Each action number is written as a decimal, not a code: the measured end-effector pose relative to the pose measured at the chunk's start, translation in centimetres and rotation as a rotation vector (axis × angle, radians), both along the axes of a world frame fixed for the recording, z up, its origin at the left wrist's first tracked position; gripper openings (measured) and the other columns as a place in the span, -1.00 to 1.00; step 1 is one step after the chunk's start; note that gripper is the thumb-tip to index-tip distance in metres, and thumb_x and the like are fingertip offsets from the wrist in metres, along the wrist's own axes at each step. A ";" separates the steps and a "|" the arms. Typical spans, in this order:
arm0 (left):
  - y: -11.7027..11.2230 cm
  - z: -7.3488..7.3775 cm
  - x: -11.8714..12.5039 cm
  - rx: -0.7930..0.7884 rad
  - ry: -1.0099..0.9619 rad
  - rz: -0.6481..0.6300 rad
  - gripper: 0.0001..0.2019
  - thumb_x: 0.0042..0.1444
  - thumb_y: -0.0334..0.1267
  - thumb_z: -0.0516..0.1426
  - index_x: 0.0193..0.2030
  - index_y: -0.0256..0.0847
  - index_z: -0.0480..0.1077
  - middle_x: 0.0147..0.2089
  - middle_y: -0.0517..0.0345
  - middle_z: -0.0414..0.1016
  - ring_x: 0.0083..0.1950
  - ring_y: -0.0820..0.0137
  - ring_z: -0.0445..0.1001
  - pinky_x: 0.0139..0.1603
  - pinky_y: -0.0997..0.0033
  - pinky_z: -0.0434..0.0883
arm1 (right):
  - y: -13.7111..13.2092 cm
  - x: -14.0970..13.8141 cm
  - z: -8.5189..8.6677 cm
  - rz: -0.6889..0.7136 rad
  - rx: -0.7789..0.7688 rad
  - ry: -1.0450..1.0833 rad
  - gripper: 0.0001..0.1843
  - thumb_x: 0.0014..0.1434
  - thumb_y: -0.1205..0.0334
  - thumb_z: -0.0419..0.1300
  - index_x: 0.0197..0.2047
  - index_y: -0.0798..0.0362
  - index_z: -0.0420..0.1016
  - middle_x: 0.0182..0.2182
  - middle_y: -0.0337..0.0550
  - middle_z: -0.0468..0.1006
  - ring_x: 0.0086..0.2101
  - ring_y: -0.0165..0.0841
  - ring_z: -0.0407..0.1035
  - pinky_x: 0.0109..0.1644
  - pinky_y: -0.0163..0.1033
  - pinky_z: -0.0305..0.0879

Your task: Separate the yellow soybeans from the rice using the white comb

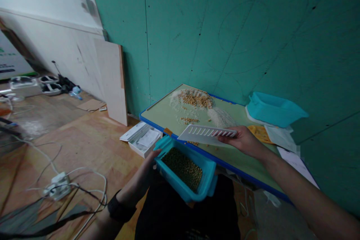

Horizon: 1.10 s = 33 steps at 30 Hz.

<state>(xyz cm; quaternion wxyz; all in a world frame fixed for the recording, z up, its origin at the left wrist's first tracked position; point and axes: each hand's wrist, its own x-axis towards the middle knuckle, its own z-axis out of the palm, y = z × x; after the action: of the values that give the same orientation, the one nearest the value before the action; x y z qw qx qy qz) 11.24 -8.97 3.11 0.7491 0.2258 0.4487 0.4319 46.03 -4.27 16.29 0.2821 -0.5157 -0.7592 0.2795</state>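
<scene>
My left hand (152, 163) grips the left end of a blue plastic bin (208, 178), held tilted just off the table's front edge. Inside the bin lie dark green beans (176, 159) and yellow soybeans (197, 174). In my right hand (242, 140) is a white slotted plastic scraper (197, 138), its flat blade low over the tabletop near the bin. Some soybeans (193, 143) lie by the blade. Farther back on the table sit a pile of soybeans (197, 99) and a heap of white rice-like grains (221, 118).
The green-topped table (236, 112) has a blue edge and stands against a green wall (180, 26). At its right are another blue bin (275, 108), a yellow cloth (260, 134) and papers (295, 161). An open white box (143, 144) and a power strip (57, 185) with cables lie on the floor.
</scene>
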 end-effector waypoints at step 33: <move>-0.7 0.1 1.7 -0.012 -0.101 -0.125 -0.30 0.18 0.22 0.39 0.31 -0.21 0.59 0.22 -0.19 0.78 0.43 -0.23 0.57 0.38 -0.15 0.51 | -11.2 4.2 -1.0 -0.519 0.357 -0.260 -0.60 0.36 -0.13 0.29 -0.26 -0.03 0.84 -0.25 -0.01 0.85 -0.26 0.07 0.77 -0.31 -0.06 0.69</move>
<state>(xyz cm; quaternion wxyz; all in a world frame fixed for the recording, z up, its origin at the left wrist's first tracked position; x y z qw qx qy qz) 12.90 -9.67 3.18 0.7974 0.2270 0.3980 0.3927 50.26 -15.49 15.30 0.3305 -0.6654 -0.6692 -0.0071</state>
